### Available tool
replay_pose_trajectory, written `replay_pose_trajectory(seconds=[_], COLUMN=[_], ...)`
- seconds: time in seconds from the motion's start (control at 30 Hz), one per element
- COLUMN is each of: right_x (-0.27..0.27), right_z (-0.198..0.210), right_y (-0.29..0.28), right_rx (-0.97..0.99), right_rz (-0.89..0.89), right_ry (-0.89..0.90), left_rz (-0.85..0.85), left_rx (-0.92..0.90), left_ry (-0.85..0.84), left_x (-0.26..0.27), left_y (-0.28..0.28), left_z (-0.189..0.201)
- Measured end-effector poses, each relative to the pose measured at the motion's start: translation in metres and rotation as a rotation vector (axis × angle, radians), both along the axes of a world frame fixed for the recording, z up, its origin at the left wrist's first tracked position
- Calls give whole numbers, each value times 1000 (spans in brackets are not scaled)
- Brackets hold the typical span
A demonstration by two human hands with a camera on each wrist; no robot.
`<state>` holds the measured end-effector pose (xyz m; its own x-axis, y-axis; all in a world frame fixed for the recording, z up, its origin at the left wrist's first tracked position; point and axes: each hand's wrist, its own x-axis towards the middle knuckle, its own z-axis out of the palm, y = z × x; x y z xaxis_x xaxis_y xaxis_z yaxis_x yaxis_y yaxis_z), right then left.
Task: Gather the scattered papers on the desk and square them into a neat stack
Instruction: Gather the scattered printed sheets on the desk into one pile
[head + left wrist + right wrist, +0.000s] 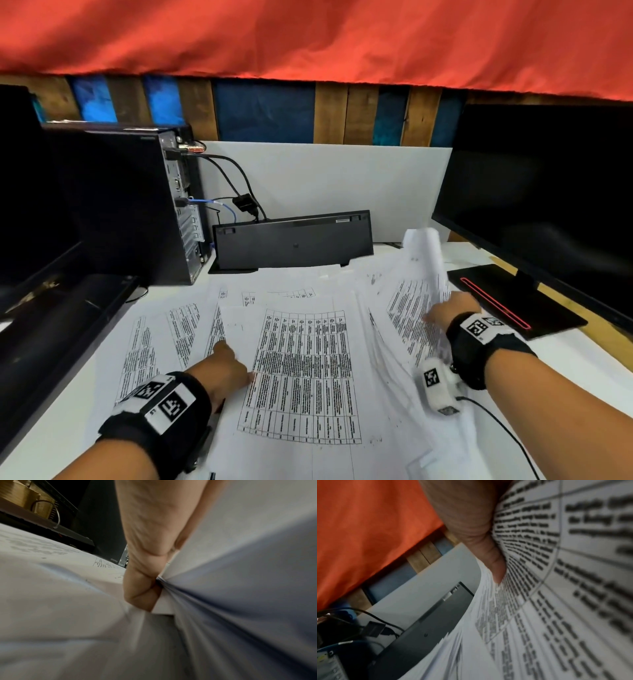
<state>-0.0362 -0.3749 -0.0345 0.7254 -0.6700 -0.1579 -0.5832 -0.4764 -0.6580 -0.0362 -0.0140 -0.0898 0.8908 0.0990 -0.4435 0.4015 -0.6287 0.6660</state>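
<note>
Many papers (pixel 301 370) cover the desk (pixel 51 428), print blurred. Left hand (pixel 145 561) pinches sheet edges; its fingertips are hidden. Right hand (pixel 452 308) grips a lifted bundle (pixel 539 601), fingers buried behind it.

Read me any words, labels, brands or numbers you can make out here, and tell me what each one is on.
None can be read.
Printed tables on the papers: too blurred, even close up.
Sticker on the upended keyboard: too small.
Marking on the computer tower: too small.
Wristbands: square code markers only, no legible text.
</note>
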Motion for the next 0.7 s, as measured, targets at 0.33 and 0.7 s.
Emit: replay_pose_trajectory(seconds=[0.33,0.7], right_x=[-27,-19], right_z=[119,91], right_y=[3,43], right_rx=[-237,212], right_rz=[61,409], right_ry=[-686,-190], left_rz=[-8,106], left_rx=[-54,-407], left_ry=[-15,21], left_x=[1,17], left_y=[3,5], left_z=[-2,-19])
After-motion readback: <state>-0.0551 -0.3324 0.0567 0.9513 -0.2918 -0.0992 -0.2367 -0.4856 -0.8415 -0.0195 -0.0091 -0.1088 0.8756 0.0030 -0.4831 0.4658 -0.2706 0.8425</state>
